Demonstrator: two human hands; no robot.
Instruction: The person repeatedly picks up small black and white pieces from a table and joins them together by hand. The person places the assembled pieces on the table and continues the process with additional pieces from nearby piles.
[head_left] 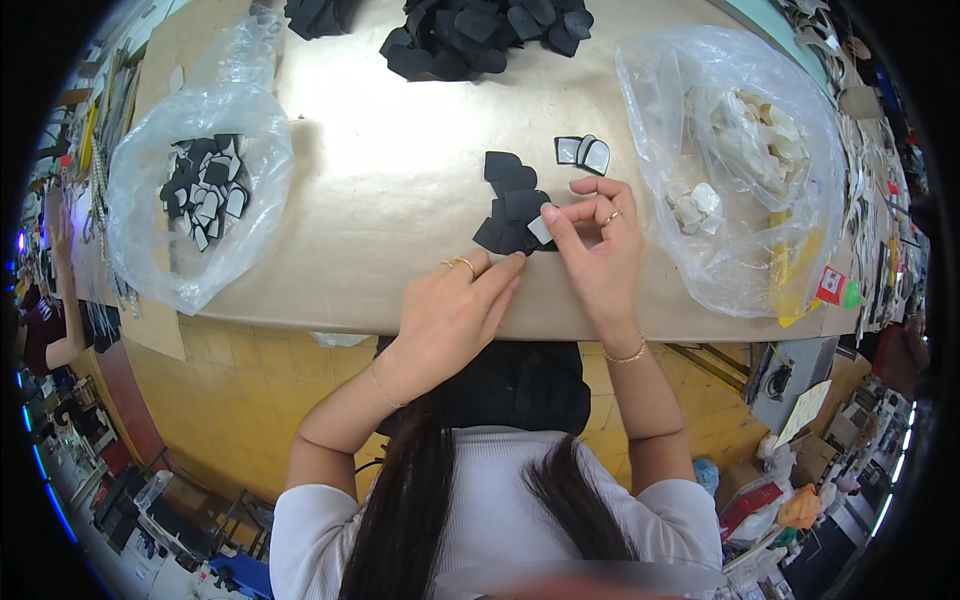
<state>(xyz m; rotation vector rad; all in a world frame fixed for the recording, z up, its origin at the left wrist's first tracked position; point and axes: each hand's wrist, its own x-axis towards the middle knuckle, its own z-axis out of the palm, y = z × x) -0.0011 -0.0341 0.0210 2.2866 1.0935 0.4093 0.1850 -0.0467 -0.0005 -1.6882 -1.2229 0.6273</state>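
Observation:
My right hand [604, 246] pinches a small whitish piece [540, 230] between thumb and forefinger, over the edge of a group of black pieces. Those flat, rounded black pieces [520, 205] overlap in an uneven row on the table. My left hand [450, 305] is at their near end, fingers close together and fingertips pressed on a black piece [500, 236]; its thumb is mostly hidden. Beyond my right hand lie a few black-edged pieces with pale faces [594, 155], partly overlapping.
A big heap of black pieces [475, 35] lies at the table's far side. At left, a clear plastic bag [130, 200] holds black and pale pieces. Another clear bag [650, 75] at right holds whitish scraps [697, 208]. A small bottle with a green cap [851, 294] is near the right edge.

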